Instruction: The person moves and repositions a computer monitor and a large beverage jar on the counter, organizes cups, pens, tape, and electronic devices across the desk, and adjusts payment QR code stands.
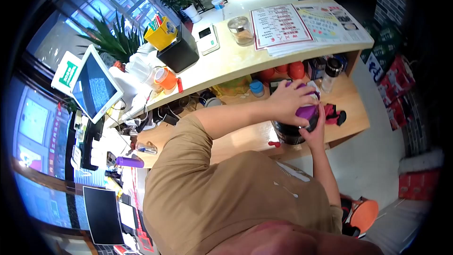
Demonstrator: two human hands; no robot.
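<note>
So, I've got both hands on a glossy purple-and-dark rounded object: left hand gripping, fingers spread over its top; right hand gripping from the right side, lower down. It's just over or on a round black container, lower pale-wood table; can't tell if they're joined. Looks stiff, slick, probably light; I'd hold around the widest part, palms opposed. Black container's contents hidden. Other containers: squat clear jar with silvery lid, tan stuff inside; bright yellow box with coloured pens or sticks; clear black-capped bottle, contents unclear.
</note>
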